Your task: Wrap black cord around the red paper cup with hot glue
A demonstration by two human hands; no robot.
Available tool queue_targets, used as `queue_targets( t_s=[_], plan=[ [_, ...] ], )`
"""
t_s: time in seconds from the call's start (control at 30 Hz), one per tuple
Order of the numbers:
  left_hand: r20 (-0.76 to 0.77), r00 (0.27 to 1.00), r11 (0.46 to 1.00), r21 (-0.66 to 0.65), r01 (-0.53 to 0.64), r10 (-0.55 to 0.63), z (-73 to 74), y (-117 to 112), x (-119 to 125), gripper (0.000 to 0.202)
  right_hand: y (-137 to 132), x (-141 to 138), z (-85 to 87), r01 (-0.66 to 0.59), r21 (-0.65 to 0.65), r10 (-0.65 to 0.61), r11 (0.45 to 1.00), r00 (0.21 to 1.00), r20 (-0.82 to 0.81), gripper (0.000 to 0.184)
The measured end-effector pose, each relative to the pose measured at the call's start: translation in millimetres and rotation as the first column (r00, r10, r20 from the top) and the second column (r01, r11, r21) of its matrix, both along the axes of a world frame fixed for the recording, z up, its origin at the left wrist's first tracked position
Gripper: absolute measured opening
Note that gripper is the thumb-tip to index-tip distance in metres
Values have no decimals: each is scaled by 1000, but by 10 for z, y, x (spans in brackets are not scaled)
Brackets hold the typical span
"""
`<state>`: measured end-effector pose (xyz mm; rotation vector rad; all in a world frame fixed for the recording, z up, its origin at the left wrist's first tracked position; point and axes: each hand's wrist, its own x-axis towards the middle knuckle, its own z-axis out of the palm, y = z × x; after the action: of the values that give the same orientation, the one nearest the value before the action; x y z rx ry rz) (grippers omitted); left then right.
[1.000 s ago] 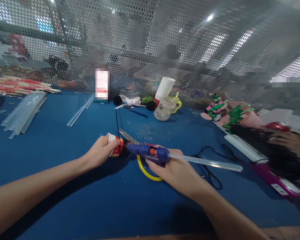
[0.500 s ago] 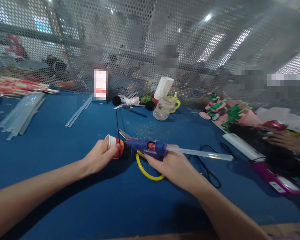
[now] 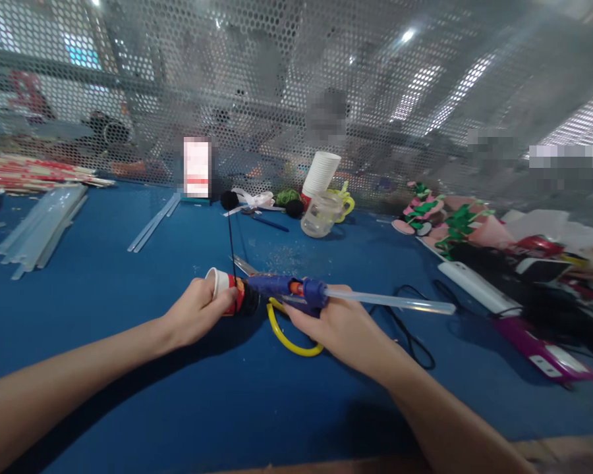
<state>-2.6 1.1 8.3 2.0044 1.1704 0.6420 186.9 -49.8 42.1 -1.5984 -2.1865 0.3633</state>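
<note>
My left hand (image 3: 197, 308) is closed round a paper cup (image 3: 221, 283), tipped on its side with its white mouth to the left. The cup is red, and black yarn wraps its right end. A black strand (image 3: 231, 240) runs from the cup up to a black yarn ball (image 3: 229, 200) at the back. In my right hand (image 3: 338, 322) is a blue glue gun (image 3: 281, 286), its nozzle end at the wrapped part of the cup. A clear glue stick (image 3: 393, 301) sticks out of its rear. Beneath them lie scissors with yellow handles (image 3: 294, 349), partly hidden.
Clear glue sticks (image 3: 42, 227) lie at left, near a pile of red-and-white sticks (image 3: 39, 172). Stacked paper cups (image 3: 322, 172) and a clear jar (image 3: 321, 216) stand at the back. On the right are artificial flowers (image 3: 459, 224), a purple-and-white power strip (image 3: 543, 349) and a black cord (image 3: 418, 342).
Both hands, the cup and the glue gun hold nearly the same position. Another person's hand at the far right has gone from view, and a phone-like object now shows there.
</note>
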Motion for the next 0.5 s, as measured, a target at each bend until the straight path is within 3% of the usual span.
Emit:
queue_targets(
  t_s=[0.5],
  plan=[
    [47, 998, 997, -64, -40, 43, -8, 15, 21, 27, -24, 13, -34, 17, 17, -16, 1000, 999, -38, 12]
  ],
)
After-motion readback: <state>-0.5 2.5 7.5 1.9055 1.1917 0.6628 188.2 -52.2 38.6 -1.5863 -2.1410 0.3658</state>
